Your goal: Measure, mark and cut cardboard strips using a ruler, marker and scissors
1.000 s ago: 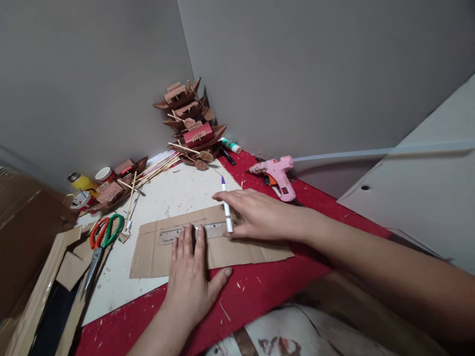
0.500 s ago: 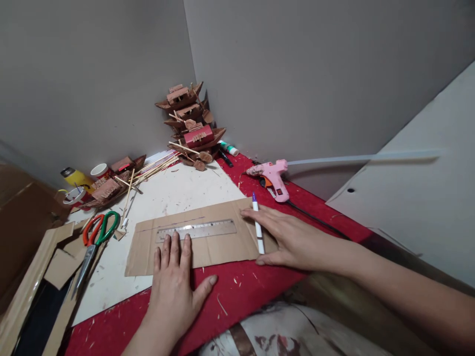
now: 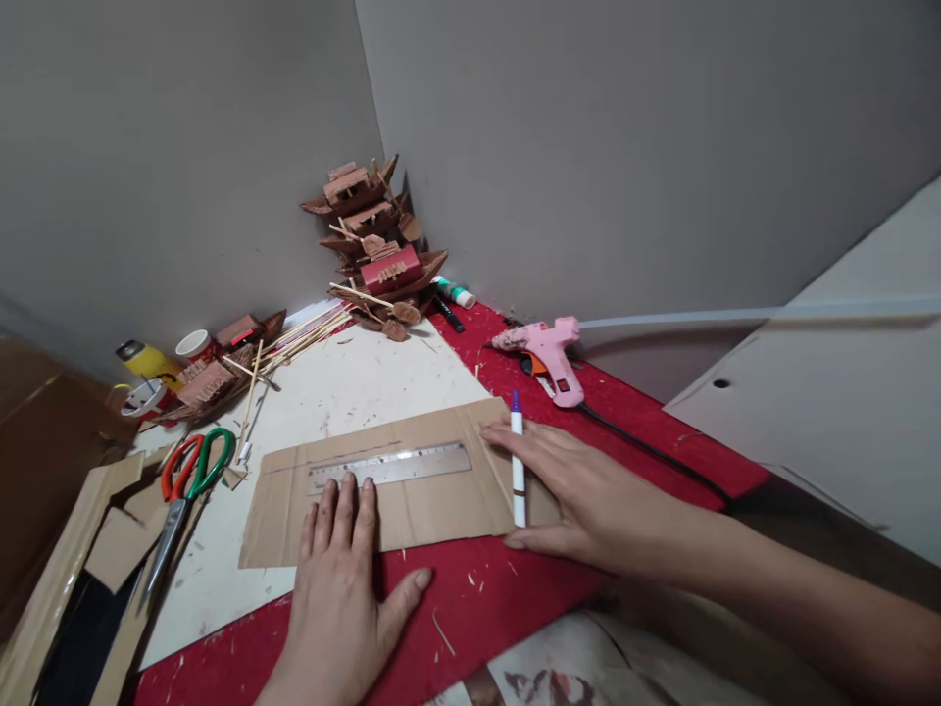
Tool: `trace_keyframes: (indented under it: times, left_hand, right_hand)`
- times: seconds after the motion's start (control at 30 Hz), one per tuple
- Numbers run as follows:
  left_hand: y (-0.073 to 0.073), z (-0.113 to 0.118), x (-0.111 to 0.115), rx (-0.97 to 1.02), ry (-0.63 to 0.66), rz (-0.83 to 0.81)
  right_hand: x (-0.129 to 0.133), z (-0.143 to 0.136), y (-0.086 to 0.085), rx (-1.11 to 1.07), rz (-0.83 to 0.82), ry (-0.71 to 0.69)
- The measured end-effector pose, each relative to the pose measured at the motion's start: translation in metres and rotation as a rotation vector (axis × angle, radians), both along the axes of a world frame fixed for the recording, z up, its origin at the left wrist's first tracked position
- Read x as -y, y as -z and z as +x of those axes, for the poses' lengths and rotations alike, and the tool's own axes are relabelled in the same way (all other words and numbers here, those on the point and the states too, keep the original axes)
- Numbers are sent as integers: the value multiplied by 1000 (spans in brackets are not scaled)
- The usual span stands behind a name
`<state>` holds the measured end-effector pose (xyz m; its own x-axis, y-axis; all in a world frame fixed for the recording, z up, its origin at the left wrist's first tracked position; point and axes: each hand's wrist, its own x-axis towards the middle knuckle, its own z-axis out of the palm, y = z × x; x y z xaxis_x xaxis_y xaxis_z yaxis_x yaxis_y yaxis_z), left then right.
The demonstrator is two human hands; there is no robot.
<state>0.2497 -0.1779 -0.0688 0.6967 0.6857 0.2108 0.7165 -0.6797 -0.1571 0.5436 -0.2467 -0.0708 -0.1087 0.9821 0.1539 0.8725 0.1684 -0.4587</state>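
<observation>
A flat piece of brown cardboard [image 3: 441,505] lies on the red and white table top, with a clear ruler [image 3: 433,461] across it and a faint pencil-like line near its upper left. My left hand [image 3: 342,583] rests flat with fingers spread, its fingertips on the ruler's lower left edge. At the cardboard's right end is my right hand [image 3: 580,495], with a white marker [image 3: 519,471] held between fingers and thumb, purple tip pointing away from me.
A pink glue gun [image 3: 551,355] lies right of the cardboard, its cord trailing right. Scissors [image 3: 176,520] lie on an open box [image 3: 63,525] at left. Brown model boats [image 3: 393,270] are stacked in the corner; sticks [image 3: 301,338], cups and a yellow bottle [image 3: 147,361] stand behind.
The view has shifted slightly. The ruler sits a little farther from the drawn line at its left end, or looks so; both hands keep nearly the same places.
</observation>
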Motion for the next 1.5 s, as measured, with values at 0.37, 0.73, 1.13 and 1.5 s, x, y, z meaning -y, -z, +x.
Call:
trace_keyframes:
  times: [0.37,0.73,1.13,1.5]
  left_hand:
    - [-3,35,-5,-12,124,-27]
    - [-3,27,-13,-57,169,64]
    - [-5,30,-23,-99,237,85]
    - [7,40,-26,-8,206,37]
  right_hand:
    - [-7,12,20,-72,95,130]
    - [-9,-3,19,-45,149,170]
    - [-26,-5,5,-40,69,97]
    - [-21,1,30,-151,116,150]
